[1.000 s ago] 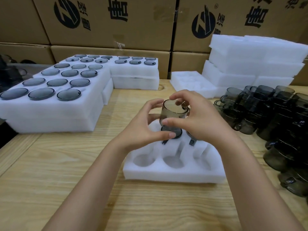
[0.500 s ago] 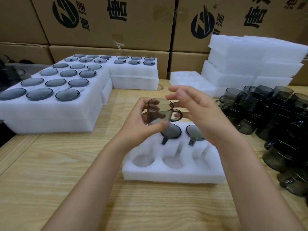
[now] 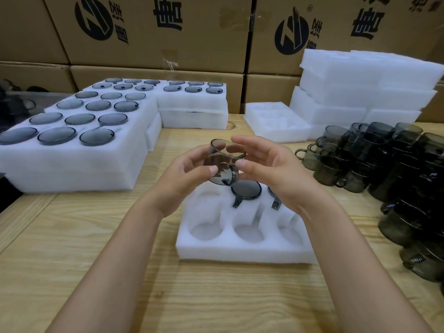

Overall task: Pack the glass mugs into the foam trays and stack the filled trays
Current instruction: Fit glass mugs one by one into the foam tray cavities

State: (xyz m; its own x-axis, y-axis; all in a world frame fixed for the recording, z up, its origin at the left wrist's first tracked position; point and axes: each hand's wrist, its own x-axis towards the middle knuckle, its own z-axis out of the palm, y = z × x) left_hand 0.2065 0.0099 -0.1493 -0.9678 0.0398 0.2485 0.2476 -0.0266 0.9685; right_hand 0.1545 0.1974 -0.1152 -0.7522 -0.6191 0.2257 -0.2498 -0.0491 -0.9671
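Note:
A smoky glass mug (image 3: 222,162) hangs tilted above the back left of a white foam tray (image 3: 240,251). My left hand (image 3: 182,179) grips its side between thumb and fingers. My right hand (image 3: 276,169) curls round its right side, thumb by the handle and fingers behind the rim. Two mugs sit upside down in the tray's back row: one in the middle (image 3: 246,189), the other (image 3: 274,197) mostly hidden under my right hand. The tray's three front pockets hold nothing.
Loose dark mugs (image 3: 384,164) are piled on the wooden table at the right. Stacked filled trays (image 3: 72,164) stand at the left, with more (image 3: 194,116) behind. Empty foam trays (image 3: 276,126) and a taller stack (image 3: 360,92) stand at the back right, before cardboard boxes (image 3: 156,32).
My right hand, lifted off the mug half a second ago, has closed back onto it. The mug has tipped, its handle now pointing down toward the tray.

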